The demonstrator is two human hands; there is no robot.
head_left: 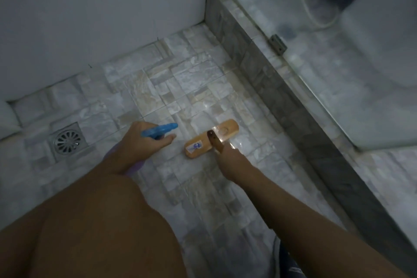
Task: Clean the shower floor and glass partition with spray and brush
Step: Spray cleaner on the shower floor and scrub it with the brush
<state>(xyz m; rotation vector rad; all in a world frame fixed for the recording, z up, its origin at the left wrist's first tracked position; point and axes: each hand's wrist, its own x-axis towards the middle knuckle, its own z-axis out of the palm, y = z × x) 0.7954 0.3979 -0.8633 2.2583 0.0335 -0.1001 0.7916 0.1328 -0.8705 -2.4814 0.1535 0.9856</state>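
My left hand [144,144] grips a spray bottle [159,132] with a blue trigger head and a purple body, nozzle pointing right over the stone-patterned shower floor [176,79]. A wooden scrub brush [212,139] with a small sticker lies flat on the floor tiles. My right hand [228,160] holds its brown handle just behind the brush head. The glass partition [338,88] stands on the grey tiled kerb at the right.
A round metal floor drain [67,141] sits at the left. White wall tiles [90,18] close the far side. The grey kerb [259,70] runs diagonally with a metal hinge bracket [278,43]. Beyond the glass, a white toilet [383,63] and a hose [316,7] show blurred.
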